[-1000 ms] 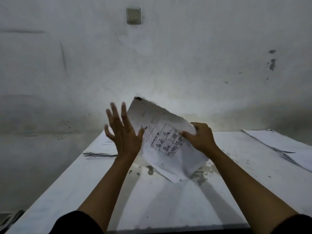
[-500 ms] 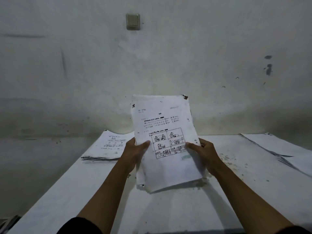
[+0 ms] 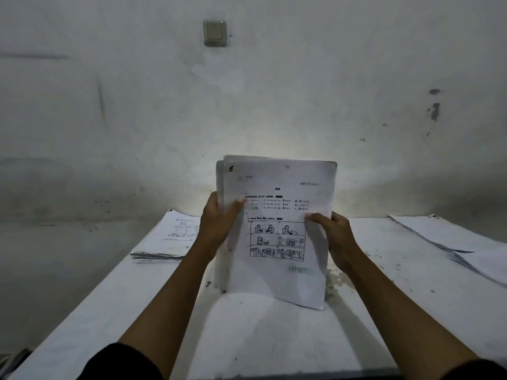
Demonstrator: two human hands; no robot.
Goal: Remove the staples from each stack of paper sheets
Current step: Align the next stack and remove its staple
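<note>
**A:** Head view first. Where is the stapled stack (image 3: 277,231)?

**B:** Upright over the middle of the counter (image 3: 274,335), its printed front page facing the camera. The lower edge sits at or just above the counter surface; I cannot tell if it touches. A dark mark, which may be the staple (image 3: 231,168), shows in the upper left corner of the front page.

**A:** And the left hand (image 3: 218,226)?

**B:** Its grip is clamped on the stack's left edge, thumb lying across the front page, fingers hidden behind the sheets.

**A:** The right hand (image 3: 336,237)?

**B:** Same on the right edge: thumb pressed on the front page beside the cartoon panels, fingers curled round the back. A green stamp sits near the page's lower right.

**A:** Anything else on the counter?

**B:** A flat pile of papers (image 3: 167,237) lies at the far left corner, partly overhanging the left edge. More loose sheets (image 3: 450,237) are spread along the right edge, well apart from the held stack. Above, a wall switch (image 3: 215,32) is fixed to the scuffed wall.
</note>
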